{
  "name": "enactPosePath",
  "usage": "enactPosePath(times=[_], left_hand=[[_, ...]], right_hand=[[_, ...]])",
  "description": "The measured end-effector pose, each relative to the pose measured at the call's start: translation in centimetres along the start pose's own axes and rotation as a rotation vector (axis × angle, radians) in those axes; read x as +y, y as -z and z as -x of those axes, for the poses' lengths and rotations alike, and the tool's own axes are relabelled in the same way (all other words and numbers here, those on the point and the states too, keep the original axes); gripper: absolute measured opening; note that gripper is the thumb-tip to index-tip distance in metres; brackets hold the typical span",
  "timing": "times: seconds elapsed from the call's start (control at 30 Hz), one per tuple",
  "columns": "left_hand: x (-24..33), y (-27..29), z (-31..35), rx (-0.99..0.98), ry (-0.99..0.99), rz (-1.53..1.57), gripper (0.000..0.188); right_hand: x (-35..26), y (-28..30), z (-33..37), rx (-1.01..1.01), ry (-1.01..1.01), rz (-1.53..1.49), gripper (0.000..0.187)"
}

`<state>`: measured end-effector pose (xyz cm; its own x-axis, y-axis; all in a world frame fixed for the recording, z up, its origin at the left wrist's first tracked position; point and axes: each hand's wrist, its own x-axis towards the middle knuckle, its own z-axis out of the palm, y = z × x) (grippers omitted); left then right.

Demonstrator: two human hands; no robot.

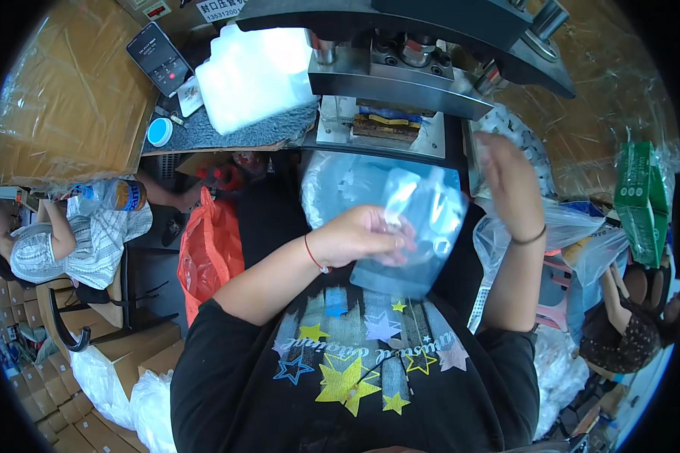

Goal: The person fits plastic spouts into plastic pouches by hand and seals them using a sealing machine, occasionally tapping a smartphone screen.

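Black T-shirt (pixel 355 377) cloth with yellow, blue and pale stars fills the near middle, closest to the camera. Just beyond it, toward the centre, the left hand (pixel 363 238) pinches a clear plastic pouch (pixel 434 223) between thumb and fingers; the pouch tilts, its body spreading to the right of the fingers above the person's lap. On the right, the right hand (pixel 510 181) is well apart from the pouch, fingers pointing to the far side, beside a white bag with dark patches (pixel 525 136). Its fingers are blurred, so I cannot tell whether they grip anything.

Under and beyond the pouch spreads pale, clear plastic sheeting (pixel 329 185). On the far side, in the middle, stands a dark metal press (pixel 400 90), with a block (pixel 385 132) on a pale plate beneath its bar. To the left of the press, a shiny white bundle (pixel 257 75) lies on grey cloth (pixel 276 132), with a phone (pixel 159 59) and a round blue lid (pixel 159 131) farther left. Nearer, left of the lap, hangs a red bag (pixel 208 253).

At the left edge sits another person in a patterned top (pixel 68 245); a third person in dark clothing (pixel 619 328) is at the right, near a green box (pixel 642 204).
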<state>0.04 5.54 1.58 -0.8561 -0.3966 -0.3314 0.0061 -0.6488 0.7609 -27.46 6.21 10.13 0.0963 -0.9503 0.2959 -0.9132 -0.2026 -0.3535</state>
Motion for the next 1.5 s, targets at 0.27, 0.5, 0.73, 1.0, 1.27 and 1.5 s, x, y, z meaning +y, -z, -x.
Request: enactPosePath(times=[0.27,0.5,0.73,1.0,1.27,1.5], left_hand=[[4.5,5.5,-2.6,0.213,-0.165,0.093,0.029],[6.1,10.5,-0.5,1.145,-0.816,-0.983,0.051],[4.8,11.0,4.7,1.088,-0.468,-1.869,0.046],[2.8,6.1,4.7,0.705,-0.571,-0.682,0.021],[0.7,0.9,2.2,0.443,-0.533,-0.594,0.024],[-0.8,1.1,1.8,0.335,-0.464,-0.572,0.016]], right_hand=[[8.0,-3.5,0.2,-0.077,-0.222,0.179,0.023],[8.6,-5.4,1.0,0.193,-0.235,0.062,0.022],[6.0,-2.3,2.6,0.421,-0.139,0.176,0.017],[-3.8,-3.4,0.9,-0.037,0.211,-0.354,0.013],[-6.8,-2.8,-2.0,0.128,0.213,-0.594,0.013],[-5.9,-0.5,0.2,0.211,-0.010,-0.706,0.011]])
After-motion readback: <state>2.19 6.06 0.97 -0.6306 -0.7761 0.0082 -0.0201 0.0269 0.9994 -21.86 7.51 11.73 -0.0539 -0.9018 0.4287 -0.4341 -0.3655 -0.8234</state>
